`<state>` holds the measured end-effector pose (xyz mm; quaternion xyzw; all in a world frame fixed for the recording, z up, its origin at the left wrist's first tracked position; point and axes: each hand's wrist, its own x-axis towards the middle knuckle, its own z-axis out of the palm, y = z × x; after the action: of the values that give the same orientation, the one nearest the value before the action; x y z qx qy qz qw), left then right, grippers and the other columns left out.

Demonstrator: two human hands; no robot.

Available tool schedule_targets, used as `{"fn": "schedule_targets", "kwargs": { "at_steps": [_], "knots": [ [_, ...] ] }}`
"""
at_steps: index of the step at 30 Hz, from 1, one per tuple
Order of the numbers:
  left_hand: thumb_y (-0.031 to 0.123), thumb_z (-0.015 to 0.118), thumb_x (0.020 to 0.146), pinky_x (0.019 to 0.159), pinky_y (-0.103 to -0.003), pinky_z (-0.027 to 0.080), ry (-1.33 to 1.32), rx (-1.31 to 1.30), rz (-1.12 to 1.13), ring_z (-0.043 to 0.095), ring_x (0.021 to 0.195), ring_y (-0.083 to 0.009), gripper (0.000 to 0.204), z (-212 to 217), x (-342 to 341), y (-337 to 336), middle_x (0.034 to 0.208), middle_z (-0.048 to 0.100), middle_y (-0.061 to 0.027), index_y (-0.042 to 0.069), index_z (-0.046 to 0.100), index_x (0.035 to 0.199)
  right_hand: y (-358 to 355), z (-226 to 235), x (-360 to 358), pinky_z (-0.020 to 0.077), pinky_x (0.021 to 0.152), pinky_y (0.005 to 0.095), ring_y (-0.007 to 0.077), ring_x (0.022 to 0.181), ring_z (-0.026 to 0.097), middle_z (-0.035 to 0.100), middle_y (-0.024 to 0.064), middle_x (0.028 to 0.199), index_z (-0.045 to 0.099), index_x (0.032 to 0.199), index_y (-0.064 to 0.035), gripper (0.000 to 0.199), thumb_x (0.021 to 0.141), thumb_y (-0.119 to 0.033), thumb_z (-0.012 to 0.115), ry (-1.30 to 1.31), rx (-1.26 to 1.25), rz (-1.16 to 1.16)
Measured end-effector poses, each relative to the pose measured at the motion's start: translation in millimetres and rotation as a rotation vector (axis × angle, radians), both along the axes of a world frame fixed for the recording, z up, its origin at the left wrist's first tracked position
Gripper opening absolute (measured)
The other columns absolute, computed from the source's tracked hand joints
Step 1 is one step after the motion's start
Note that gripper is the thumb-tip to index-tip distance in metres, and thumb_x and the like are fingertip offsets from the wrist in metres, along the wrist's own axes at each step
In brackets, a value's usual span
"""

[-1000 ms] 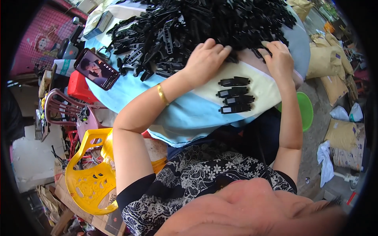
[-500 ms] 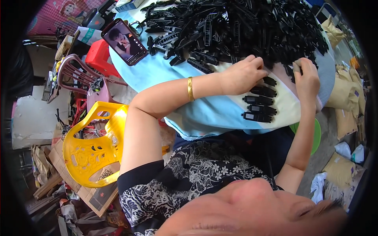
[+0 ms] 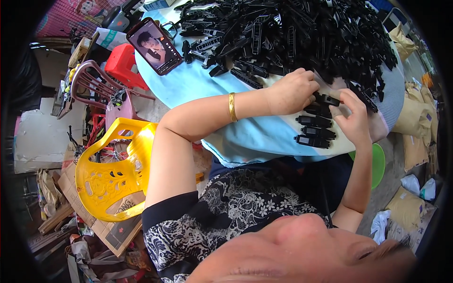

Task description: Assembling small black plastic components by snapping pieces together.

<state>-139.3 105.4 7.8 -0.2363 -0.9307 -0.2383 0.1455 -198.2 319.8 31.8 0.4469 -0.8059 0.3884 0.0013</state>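
Toward the near edge of the worktop (image 3: 188,92), right of its middle, holding a black part (image 3: 330,100) just beyond a row of similar pieces (image 3: 315,132). Pinching the part's left end, apparently, with the curled fingers of the left hand (image 3: 290,95), contact partly hidden. Reaching around its right end with thumb and forefinger of the right hand (image 3: 355,115), parted a little; impossible to tell whether gripping or only touching. Just now bringing the right hand across from the fringe of the black heap (image 3: 306,35) to meet the left, so apparently busy with one part from both ends rather than with the heap. Toward the far edge, the same heap in a loose tangle; by the left edge, well apart from both hands, a lit phone (image 3: 154,46).
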Motion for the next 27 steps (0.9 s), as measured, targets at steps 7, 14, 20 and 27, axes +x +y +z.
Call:
{"fn": "schedule_targets", "kwargs": {
  "at_steps": [7, 14, 20, 27],
  "knots": [
    [0.009, 0.066, 0.075, 0.081, -0.04, 0.047, -0.022, 0.049, 0.005, 0.054, 0.092, -0.0323, 0.019, 4, 1, 1, 0.091, 0.055, -0.0139, 0.0, 0.063, 0.091, 6, 8, 1, 0.0477, 0.07, 0.0342, 0.0303, 0.078, 0.058, 0.058, 0.0159, 0.088, 0.057, 0.09, 0.0054, 0.022, 0.072, -0.001, 0.067, 0.072, 0.114, -0.071],
    [0.005, 0.063, 0.073, 0.081, -0.04, 0.048, -0.022, 0.002, 0.008, 0.056, 0.092, -0.0323, 0.023, 7, 0, -1, 0.09, 0.057, -0.013, 0.002, 0.064, 0.095, 11, 1, -15, 0.0456, 0.068, 0.0347, 0.0287, 0.076, 0.054, 0.058, 0.0118, 0.083, 0.058, 0.088, 0.0037, 0.023, 0.071, -0.005, 0.071, 0.05, 0.119, -0.007],
    [0.004, 0.062, 0.072, 0.08, -0.04, 0.049, -0.018, -0.02, 0.034, 0.056, 0.09, -0.0315, 0.022, 6, 0, -1, 0.088, 0.057, -0.0126, 0.0, 0.064, 0.093, 14, 9, -8, 0.0457, 0.069, 0.0354, 0.027, 0.079, 0.054, 0.058, 0.009, 0.078, 0.063, 0.082, 0.0018, 0.018, 0.066, -0.002, 0.071, 0.257, 0.146, -0.017],
    [0.006, 0.064, 0.072, 0.076, -0.04, 0.049, 0.037, 0.009, -0.017, 0.057, 0.086, -0.0311, 0.014, 2, -4, 5, 0.083, 0.056, -0.0122, 0.0, 0.064, 0.085, -3, -7, -10, 0.0471, 0.068, 0.035, 0.0272, 0.078, 0.054, 0.06, 0.0095, 0.078, 0.064, 0.079, 0.0021, 0.018, 0.061, 0.005, 0.065, 0.245, 0.033, 0.021]
  ]
}}
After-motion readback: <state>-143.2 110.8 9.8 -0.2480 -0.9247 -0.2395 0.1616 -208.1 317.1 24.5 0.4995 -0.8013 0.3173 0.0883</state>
